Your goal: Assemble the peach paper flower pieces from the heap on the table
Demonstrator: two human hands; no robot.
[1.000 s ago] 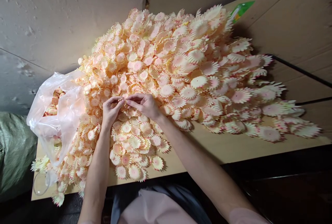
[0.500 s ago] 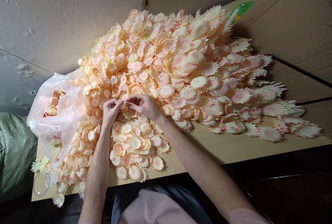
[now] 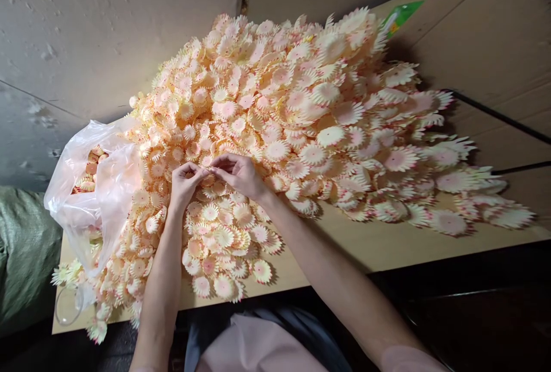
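A big heap of cream and pink artificial flower heads [image 3: 284, 113] covers the wooden table [image 3: 370, 243]. My left hand [image 3: 183, 183] and my right hand [image 3: 239, 174] meet over the heap's near part, fingertips pinched together on one small flower head [image 3: 209, 175] between them. Both forearms reach in from the bottom edge. Smaller flower heads lie under and around my wrists.
A clear plastic bag [image 3: 92, 188] with more flower heads lies at the table's left end. A green sack [image 3: 23, 248] sits on the floor to the left. A green tag [image 3: 398, 16] peeks out behind the heap. Bare table edge runs along the right front.
My fingers have shifted slightly while working on the small flower head; the hands stay in the same spot. The heap has not moved.
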